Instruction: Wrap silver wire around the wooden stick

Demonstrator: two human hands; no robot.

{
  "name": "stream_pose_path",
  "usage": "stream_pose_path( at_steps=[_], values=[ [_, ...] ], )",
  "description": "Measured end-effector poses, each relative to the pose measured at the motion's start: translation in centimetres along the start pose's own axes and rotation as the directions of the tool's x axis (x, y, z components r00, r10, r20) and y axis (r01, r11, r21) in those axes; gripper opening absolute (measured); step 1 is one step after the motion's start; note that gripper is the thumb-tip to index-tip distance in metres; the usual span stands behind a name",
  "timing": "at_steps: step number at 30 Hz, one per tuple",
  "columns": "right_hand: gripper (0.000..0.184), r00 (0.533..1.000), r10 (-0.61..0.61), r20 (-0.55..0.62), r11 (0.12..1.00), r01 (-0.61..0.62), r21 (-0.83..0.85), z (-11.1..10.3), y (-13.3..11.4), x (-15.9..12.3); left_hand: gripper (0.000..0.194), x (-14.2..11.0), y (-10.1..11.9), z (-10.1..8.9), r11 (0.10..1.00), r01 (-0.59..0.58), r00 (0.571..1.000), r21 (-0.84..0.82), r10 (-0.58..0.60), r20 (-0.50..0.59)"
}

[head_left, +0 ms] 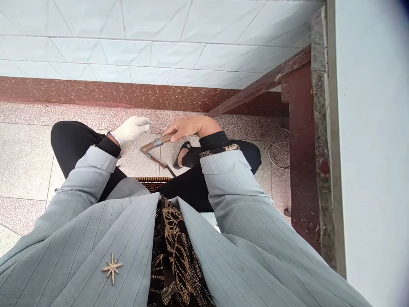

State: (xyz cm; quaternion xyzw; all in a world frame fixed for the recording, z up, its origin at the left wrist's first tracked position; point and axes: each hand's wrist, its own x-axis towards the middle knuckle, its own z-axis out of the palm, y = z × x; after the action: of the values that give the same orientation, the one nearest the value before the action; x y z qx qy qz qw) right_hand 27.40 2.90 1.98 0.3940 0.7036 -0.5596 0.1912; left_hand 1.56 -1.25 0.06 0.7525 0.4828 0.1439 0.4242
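Observation:
My right hand (193, 127), bare, is closed around the wooden handle of a sickle-like tool (152, 145). Grey wire binds the handle near its far end. From that end a thin, dark reddish piece slants back toward my lap; its tip is hidden behind my leg. To the left, my left hand (131, 129) wears a white knitted glove. Its fingers are curled in with the thumb against them, apart from the tool. Whatever they may hold is hidden.
A woven seat edge (150, 184) shows between my legs. On the right stand a dark red wooden frame (302, 157) and a pale tabletop (373, 128). A coiled cable (271, 147) lies on the tiled floor (25, 157). Ahead is a white tiled wall (128, 51).

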Motion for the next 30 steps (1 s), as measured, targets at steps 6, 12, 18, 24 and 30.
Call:
stream_pose_path(
  at_steps=[6,12,18,24,30],
  values=[
    [0.041,0.946,-0.289,-0.146,0.933,0.313,0.177,-1.0,0.2,-2.2,0.015,0.3,-0.5,0.0,0.988,-0.004,0.997,-0.157,-0.007,-0.074],
    [0.035,0.826,-0.395,-0.404,0.774,0.535,0.339,-1.0,0.3,-2.8,0.018,0.0,-0.2,0.5,0.964,0.05,0.998,-0.262,-0.061,-0.033],
    [0.014,0.658,-0.094,-0.747,0.809,0.488,0.328,-0.8,0.2,-1.2,0.022,-0.2,0.6,1.2,0.98,-0.013,0.994,-0.198,0.035,0.107],
    [0.024,0.757,0.047,-0.652,0.971,-0.187,-0.148,-0.4,0.6,0.7,0.022,-0.1,0.4,1.2,0.991,-0.113,0.988,-0.079,0.12,0.098],
    [0.027,0.973,0.14,-0.182,0.932,-0.191,-0.307,0.2,-0.3,0.8,0.022,-0.1,0.1,0.8,0.998,-0.059,0.998,-0.011,0.06,0.028]
  ],
)
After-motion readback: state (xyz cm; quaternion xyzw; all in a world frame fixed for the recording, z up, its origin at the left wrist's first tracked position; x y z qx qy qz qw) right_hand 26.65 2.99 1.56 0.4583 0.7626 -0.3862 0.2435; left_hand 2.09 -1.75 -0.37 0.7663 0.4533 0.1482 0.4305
